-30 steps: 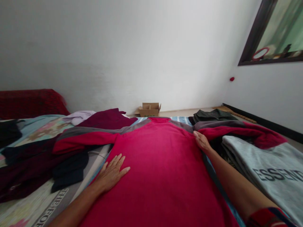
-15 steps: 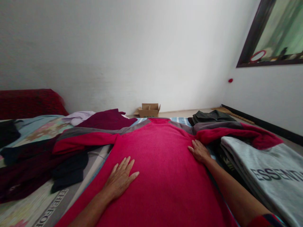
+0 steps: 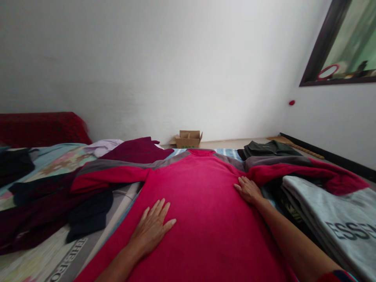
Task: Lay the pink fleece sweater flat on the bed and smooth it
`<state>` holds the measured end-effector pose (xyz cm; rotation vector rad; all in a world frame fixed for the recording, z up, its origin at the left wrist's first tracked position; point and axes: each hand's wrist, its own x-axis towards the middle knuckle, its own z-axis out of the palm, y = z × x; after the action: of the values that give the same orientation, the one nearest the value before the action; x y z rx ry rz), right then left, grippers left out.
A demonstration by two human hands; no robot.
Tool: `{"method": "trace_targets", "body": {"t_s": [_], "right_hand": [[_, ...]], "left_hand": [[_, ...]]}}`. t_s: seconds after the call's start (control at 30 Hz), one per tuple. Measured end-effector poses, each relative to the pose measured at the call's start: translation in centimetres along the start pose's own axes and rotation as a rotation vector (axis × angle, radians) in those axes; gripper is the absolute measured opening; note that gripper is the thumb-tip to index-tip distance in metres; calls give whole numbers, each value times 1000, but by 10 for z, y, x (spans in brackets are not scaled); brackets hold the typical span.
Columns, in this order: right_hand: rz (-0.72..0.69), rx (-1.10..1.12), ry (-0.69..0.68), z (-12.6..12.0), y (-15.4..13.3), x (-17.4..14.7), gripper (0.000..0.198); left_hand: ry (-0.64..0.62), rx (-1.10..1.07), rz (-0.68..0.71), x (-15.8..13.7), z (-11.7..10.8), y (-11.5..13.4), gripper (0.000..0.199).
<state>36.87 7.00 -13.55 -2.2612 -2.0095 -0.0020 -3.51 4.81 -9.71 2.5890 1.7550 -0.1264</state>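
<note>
Sweater: a red sweater (image 3: pixel 202 211) with grey shoulder bands lies spread flat on the bed (image 3: pixel 44 258), neck toward the far wall, sleeves out to both sides.
Left hand: the left hand (image 3: pixel 154 231) rests palm down on the sweater's left half, fingers (image 3: pixel 163 209) stretched out and slightly spread, gripping nothing.
Right hand: the right hand (image 3: pixel 249 190) lies flat near the right armpit seam, fingers straight and close together, holding nothing.
Box: a small cardboard box (image 3: pixel 188 139) stands open on the floor by the wall; its contents cannot be made out.
Cut off: the sweater's hem runs out of view at the bottom; the print on the grey shirt (image 3: pixel 331 219) at right is only partly readable.
Edges: dark clothes (image 3: pixel 58 199) crowd the left sleeve, folded green clothes (image 3: pixel 266 148) lie beyond the right one; bare floor shows past the bed's far end.
</note>
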Motion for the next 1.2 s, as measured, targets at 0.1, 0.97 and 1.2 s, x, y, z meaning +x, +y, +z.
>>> {"method": "trace_targets", "body": {"t_s": [0.1,0.97,1.2], "right_hand": [[24,-8,-7,2,0,-1,62],[55,-99,31,15,6,-6,54],[79,-96,41,14,7,-6,52]], "left_hand": [[-10,9,5,0,0,-1,69],[26,-73,-70,-11,-1,11,75],[20,-49,-153,-11,-3,15,82]]}}
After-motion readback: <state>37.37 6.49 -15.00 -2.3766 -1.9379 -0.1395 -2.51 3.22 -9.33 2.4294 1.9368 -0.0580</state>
